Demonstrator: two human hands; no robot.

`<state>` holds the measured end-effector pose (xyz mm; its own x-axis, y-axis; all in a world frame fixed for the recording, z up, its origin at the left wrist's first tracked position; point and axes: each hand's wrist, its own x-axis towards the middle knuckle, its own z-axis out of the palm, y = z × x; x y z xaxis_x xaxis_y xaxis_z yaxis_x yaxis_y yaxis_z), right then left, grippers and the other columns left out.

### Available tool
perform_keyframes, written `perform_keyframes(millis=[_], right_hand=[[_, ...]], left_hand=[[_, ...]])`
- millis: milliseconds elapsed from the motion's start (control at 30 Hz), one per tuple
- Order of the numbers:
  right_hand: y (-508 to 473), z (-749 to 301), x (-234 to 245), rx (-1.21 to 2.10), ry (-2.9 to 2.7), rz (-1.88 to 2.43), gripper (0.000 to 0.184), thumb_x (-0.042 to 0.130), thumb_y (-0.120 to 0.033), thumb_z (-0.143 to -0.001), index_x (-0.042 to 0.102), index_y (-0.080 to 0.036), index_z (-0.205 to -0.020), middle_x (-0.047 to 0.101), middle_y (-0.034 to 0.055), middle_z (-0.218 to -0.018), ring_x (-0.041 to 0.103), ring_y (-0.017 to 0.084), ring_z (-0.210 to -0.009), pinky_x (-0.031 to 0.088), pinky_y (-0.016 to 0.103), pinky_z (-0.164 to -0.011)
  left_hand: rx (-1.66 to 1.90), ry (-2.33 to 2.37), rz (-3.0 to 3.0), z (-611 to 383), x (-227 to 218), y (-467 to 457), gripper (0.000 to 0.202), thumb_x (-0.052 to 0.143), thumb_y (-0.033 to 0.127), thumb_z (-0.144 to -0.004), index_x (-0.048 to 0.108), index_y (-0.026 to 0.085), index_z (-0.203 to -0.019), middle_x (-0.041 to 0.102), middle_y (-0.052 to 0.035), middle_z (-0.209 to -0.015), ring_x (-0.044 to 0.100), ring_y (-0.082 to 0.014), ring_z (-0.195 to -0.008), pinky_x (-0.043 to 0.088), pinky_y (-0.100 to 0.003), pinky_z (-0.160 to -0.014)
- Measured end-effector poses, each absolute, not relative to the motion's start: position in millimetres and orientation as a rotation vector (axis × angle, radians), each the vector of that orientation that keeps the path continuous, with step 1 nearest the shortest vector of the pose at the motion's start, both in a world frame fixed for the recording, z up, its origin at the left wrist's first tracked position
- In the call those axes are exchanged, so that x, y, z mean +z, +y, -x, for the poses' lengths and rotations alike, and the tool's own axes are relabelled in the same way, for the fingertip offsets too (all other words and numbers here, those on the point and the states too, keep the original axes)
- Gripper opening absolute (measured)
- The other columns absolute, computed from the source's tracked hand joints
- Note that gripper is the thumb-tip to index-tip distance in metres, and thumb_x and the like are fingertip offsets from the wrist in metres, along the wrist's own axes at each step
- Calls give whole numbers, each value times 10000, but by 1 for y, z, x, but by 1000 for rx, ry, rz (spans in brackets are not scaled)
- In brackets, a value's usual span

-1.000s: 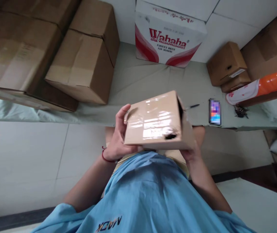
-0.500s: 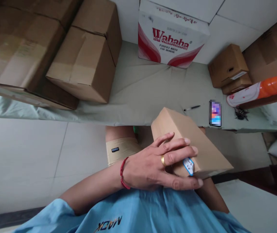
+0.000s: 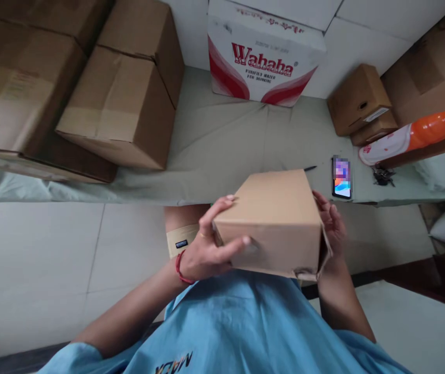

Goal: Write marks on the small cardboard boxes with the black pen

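The cardboard box (image 3: 269, 246), matte and oblong, has a ragged corner (image 3: 305, 274); the left hand (image 3: 211, 253) pinches its end; the right hand (image 3: 335, 234) is at its bent flap (image 3: 325, 253), grip unclear.

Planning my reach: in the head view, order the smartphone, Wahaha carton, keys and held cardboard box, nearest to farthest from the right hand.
1. Cardboard box: immediately left of the right hand.
2. Smartphone: just ahead.
3. Keys: ahead, right of the smartphone.
4. Wahaha carton: farthest back, to the left.
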<state>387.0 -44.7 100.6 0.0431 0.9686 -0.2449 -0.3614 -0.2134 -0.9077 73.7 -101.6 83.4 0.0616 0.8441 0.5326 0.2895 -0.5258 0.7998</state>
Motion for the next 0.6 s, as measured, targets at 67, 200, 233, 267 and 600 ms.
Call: perform_keyframes(millis=[67, 200, 233, 267, 600], right_hand=[[-46, -384, 104, 1413, -757, 1146, 431, 682, -606, -971, 800, -338, -1287, 759, 47, -1447, 649, 267, -1438, 580, 486, -1174], [-45, -378, 117, 1435, -799, 1092, 491, 702, -641, -928, 793, -326, -1294, 785, 85, -1368, 738, 278, -1202, 674, 506, -979], [-44, -377, 120, 1437, -804, 1078, 481, 706, -638, -926, 797, -329, -1285, 795, 82, -1337, 749, 266, -1135, 684, 484, -935], [-43, -376, 123, 1432, -806, 1065, 463, 712, -628, -926, 805, -327, -1264, 805, 79, -1302, 754, 252, -1078, 687, 456, -895], [-42, -383, 119, 1300, -762, 1092, 273, 702, -544, -955, 848, -321, -1013, 813, 44, -979, 755, 211, -900, 658, 364, -838]], left_hand=[[1592, 1218, -1741, -65, 82, -100, 913, 1105, 508, -464, 676, 403, -1263, 514, -72, -1486, 529, -471, -1462, 427, -715, -1265], [1676, 1306, -1094, -56, 86, -95, 1003, 1048, 599, -570, 606, 372, -1441, 568, -64, -1439, 544, -396, -1429, 483, -564, -1239], [1659, 1276, -897, -57, 88, -94, 938, 1018, 613, -617, 615, 362, -1426, 598, -57, -1424, 568, -377, -1410, 531, -514, -1190], [1626, 1238, -707, -58, 89, -94, 860, 985, 627, -657, 634, 348, -1392, 632, -53, -1404, 589, -367, -1397, 578, -472, -1126], [1211, 863, -35, -90, 99, -102, 658, 790, 706, -824, 689, 256, -1294, 779, -109, -1352, 589, -427, -1509, 611, -586, -1148]])
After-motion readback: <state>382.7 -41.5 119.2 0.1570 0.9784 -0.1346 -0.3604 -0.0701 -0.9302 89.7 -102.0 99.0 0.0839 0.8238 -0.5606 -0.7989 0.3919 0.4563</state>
